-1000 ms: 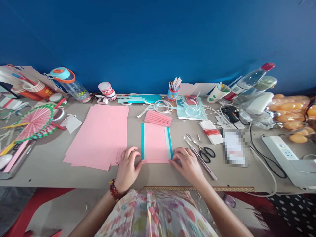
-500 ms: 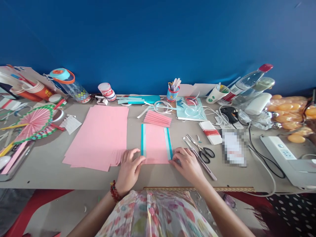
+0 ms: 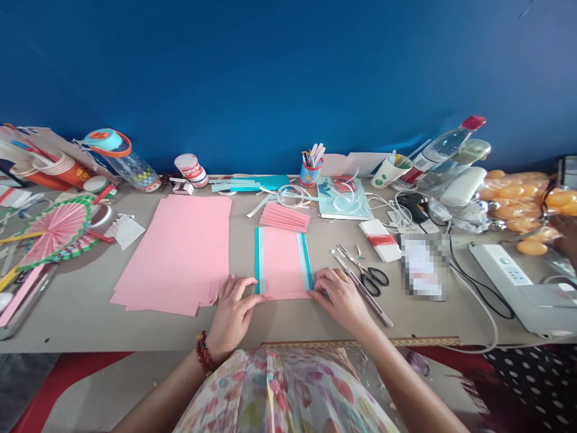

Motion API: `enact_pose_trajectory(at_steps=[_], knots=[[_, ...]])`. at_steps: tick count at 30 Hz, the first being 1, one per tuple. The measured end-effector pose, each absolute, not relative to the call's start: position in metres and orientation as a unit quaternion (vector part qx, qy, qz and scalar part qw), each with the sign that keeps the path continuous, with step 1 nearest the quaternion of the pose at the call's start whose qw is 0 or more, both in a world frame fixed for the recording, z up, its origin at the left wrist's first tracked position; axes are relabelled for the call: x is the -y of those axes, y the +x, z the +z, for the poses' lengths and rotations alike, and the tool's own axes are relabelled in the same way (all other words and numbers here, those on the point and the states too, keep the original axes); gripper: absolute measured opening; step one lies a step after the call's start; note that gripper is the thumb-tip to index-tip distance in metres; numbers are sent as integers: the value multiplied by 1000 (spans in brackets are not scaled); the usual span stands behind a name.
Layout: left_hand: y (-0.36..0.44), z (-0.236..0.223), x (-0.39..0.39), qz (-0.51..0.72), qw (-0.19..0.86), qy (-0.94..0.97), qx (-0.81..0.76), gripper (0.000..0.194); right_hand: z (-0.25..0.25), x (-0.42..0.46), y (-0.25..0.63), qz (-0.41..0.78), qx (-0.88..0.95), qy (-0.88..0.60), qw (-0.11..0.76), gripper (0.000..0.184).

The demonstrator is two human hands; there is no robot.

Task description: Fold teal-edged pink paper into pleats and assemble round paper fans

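Note:
A pink paper sheet [image 3: 282,258] lies in front of me, with a teal and pale-blue band along each side. My left hand [image 3: 234,310] pinches its near left corner between thumb and fingers. At the near right corner, my right hand [image 3: 340,300] grips the edge the same way. A narrow fold line runs along the near edge between both thumbs. Just beyond the sheet rests an accordion-pleated pink paper [image 3: 283,217]. Scissors [image 3: 372,276] and a slim craft knife [image 3: 367,294] lie beside my right hand.
A stack of pink sheets [image 3: 180,252] lies to the left, near a pleated paper fan [image 3: 61,228]. Along the back stand a water bottle [image 3: 126,159], a pen cup [image 3: 311,171] and a paper cup [image 3: 391,171]. Cables and a power strip [image 3: 509,270] occupy the right. Another person's hand [image 3: 565,234] shows at the right edge.
The view has shifted slightly. Both hands stay at the sheet's near corners, where the near edge now shows a narrow fold. Another person's hand has come in at the right edge.

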State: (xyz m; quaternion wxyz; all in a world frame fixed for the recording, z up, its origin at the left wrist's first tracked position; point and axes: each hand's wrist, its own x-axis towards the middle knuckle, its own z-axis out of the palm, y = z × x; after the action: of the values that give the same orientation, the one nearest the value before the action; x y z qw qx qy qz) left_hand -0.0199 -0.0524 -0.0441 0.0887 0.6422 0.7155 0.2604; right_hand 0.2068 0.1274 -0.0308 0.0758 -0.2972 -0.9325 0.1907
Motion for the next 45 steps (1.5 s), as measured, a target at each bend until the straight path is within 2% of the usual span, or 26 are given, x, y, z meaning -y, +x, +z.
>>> enact_pose_trajectory(at_steps=[11, 20, 23, 29, 45], knots=[[-16, -45, 59, 232, 46, 669, -705, 36, -30, -126, 205, 184, 935, -292, 78, 17], [-16, -46, 59, 189, 60, 754, -626, 33, -33, -121, 207, 171, 934, -301, 89, 16], [-16, -42, 56, 136, 63, 767, -624, 38, -37, -121, 208, 180, 930, -303, 103, 17], [-9, -39, 48, 56, 64, 761, -643, 69, -43, -116, 211, 203, 915, -317, 146, 19], [-9, -55, 75, 103, -27, 729, -676, 67, -46, -113, 213, 218, 906, -317, 178, 13]])
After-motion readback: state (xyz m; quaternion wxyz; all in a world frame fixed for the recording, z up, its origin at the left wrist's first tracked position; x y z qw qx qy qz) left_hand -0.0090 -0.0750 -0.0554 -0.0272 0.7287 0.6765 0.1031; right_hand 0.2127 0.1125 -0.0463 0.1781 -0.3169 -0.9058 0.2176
